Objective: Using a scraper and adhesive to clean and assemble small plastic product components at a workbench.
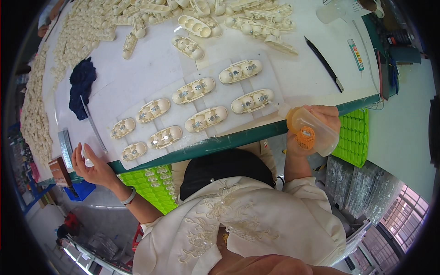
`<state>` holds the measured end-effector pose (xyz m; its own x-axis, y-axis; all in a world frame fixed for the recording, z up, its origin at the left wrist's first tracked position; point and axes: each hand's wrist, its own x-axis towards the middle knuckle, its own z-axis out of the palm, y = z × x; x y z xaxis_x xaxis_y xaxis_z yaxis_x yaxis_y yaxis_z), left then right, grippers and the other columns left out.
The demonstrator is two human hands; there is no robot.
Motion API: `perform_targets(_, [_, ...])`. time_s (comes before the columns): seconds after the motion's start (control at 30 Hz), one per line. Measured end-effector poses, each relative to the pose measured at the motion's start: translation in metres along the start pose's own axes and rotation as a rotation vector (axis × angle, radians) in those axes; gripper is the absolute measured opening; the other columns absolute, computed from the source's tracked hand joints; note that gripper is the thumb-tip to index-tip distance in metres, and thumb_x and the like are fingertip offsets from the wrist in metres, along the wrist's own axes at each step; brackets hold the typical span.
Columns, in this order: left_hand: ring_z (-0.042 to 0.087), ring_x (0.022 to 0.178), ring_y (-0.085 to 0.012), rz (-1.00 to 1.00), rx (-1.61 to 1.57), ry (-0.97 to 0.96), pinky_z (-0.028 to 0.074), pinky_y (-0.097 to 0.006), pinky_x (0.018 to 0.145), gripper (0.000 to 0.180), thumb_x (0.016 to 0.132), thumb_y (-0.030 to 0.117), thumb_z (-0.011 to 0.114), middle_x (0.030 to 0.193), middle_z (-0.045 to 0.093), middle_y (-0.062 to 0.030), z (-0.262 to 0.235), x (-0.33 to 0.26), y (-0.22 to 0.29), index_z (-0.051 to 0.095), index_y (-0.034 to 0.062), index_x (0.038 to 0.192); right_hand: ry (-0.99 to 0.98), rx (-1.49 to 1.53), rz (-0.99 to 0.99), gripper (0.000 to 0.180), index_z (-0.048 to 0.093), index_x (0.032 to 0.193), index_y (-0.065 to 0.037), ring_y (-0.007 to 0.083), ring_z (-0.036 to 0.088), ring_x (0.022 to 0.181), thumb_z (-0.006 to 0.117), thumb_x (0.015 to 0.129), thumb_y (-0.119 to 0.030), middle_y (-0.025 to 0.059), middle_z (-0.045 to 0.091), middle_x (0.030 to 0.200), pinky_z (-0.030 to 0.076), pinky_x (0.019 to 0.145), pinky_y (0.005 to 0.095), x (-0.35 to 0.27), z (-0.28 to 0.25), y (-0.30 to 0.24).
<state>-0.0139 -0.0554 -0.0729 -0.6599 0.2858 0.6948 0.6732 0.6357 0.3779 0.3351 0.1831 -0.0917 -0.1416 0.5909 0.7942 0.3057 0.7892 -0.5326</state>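
Observation:
My right hand (316, 120) is wrapped round a translucent squeeze bottle (323, 137) with an orange collar. Its pale nozzle (283, 110) points left, the tip at the right end of a cream oval plastic part (252, 101) in the near row. More such parts (194, 90) lie in two rows on a translucent board (176, 114), each with round cups and small silvery discs. My left hand (94, 168) is raised by the table's front edge at the left, palm up. A small translucent piece (89, 162) shows between its thumb and fingers; its kind is unclear.
Heaps of loose cream parts (87, 32) cover the far and left table. A dark blue cloth (82, 87), a thin metal rod (93, 123), and black tweezers (324, 64) lie around the board. Green trays (353, 137) stand below the dark green table edge (220, 143).

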Motion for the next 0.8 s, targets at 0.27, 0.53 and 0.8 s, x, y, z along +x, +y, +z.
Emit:
perform_targets(0.27, [0.048,0.104,-0.0185,-0.001,0.032,-0.004,0.042,-0.03,0.084,0.018,0.084,0.013,0.064,0.108,0.056,-0.0081,-0.001,-0.001,0.003,0.066,0.0047,0.1,0.052,0.069,0.044,0.031,0.055,0.086,0.001,0.0219,0.05,0.083,0.051,0.084,-0.03,0.0091,0.048,0.084,0.043,0.06,0.0269,0.007,-0.001,0.003])
perform_targets(0.53, [0.048,0.104,-0.0185,-0.008,0.015,-0.004,0.042,-0.03,0.083,0.019,0.084,0.014,0.064,0.108,0.056,-0.0079,0.0,0.001,0.002,0.066,0.0044,0.1,0.003,0.116,0.089,0.031,0.054,0.087,0.002,0.0203,0.049,0.084,0.05,0.083,-0.028,0.0088,0.047,0.084,0.045,0.062,0.0244,0.009,-0.002,0.004])
perform_targets(0.8, [0.048,0.104,-0.0186,-0.014,0.035,0.002,0.043,-0.03,0.082,0.018,0.084,0.014,0.064,0.108,0.056,-0.0081,0.0,-0.002,0.0,0.067,0.0043,0.099,-0.059,0.037,0.021,0.029,0.055,0.085,0.001,0.0206,0.049,0.084,0.05,0.083,-0.027,0.0092,0.048,0.085,0.043,0.064,0.0268,0.01,-0.001,0.002])
